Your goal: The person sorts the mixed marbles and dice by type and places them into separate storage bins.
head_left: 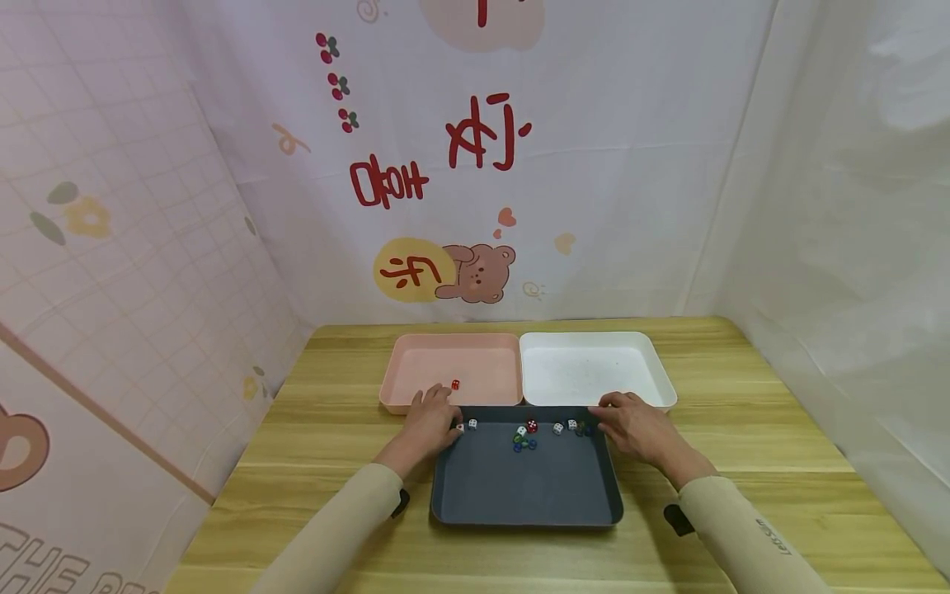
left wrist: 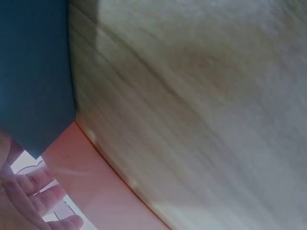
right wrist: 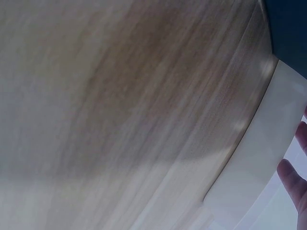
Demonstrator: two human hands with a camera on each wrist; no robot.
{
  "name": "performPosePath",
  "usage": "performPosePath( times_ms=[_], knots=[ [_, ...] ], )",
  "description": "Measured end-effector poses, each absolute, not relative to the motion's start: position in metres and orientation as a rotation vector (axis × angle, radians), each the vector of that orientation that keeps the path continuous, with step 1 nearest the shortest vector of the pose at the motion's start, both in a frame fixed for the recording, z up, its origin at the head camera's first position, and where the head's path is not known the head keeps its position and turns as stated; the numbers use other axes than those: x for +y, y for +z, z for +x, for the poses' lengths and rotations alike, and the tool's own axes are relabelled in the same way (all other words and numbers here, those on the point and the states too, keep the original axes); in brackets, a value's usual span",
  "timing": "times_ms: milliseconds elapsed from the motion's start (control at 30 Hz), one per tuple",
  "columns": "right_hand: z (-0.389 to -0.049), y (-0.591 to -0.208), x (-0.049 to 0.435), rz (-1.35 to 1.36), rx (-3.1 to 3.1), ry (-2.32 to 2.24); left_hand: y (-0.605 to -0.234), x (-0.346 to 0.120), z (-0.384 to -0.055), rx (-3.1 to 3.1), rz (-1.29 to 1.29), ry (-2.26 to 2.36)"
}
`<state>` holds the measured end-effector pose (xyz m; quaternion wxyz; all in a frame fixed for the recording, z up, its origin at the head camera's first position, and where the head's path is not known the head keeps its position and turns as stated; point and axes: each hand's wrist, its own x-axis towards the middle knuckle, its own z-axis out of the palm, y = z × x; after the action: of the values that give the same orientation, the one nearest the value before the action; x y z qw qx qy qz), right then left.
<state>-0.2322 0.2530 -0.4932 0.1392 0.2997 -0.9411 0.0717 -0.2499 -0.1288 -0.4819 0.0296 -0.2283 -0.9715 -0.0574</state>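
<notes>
A dark grey tray [head_left: 527,495] lies on the table with several dice along its far side. My left hand [head_left: 429,425] is at its far left corner, the thumb over the rim beside a white die [head_left: 472,424] and the other fingers reaching over the pink tray [head_left: 389,388]. At the far right corner, my right hand [head_left: 638,425] holds the rim, its fingertips by the front wall of the white tray [head_left: 663,386]. Around the middle of the far side sit a red die [head_left: 532,426], a white die [head_left: 522,431] and small green and blue pieces [head_left: 524,444].
A red die [head_left: 456,384] lies in the pink tray, close to my left fingertips. The pink and white trays stand side by side behind the grey one. Wood-grain tabletop [head_left: 312,495] shows around them, with a printed cloth [head_left: 616,165] hanging behind.
</notes>
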Motion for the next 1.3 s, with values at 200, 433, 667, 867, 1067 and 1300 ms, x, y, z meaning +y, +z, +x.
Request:
performPosePath(
  times_ms=[200,433,667,867,1067,1300],
  knots=[
    [-0.231,-0.492,0.252,0.87,-2.721,0.214,-0.48,-0.13,-0.25,-2.961,-0.725,-0.244],
    [-0.231,-0.493,0.252,0.873,-2.718,0.204,-0.473,-0.131,-0.25,-2.967,-0.709,-0.327],
    [-0.232,-0.493,0.253,0.868,-2.722,0.207,-0.467,-0.132,-0.252,-2.98,-0.691,-0.325],
    [-0.231,-0.493,0.253,0.868,-2.72,0.213,-0.464,-0.135,-0.255,-2.976,-0.685,-0.357],
    [-0.232,-0.494,0.253,0.866,-2.715,0.209,-0.46,-0.136,-0.258,-2.945,-0.68,-0.361],
    [-0.232,-0.495,0.253,0.867,-2.721,0.205,-0.458,-0.137,-0.261,-2.944,-0.665,-0.38]
  ],
)
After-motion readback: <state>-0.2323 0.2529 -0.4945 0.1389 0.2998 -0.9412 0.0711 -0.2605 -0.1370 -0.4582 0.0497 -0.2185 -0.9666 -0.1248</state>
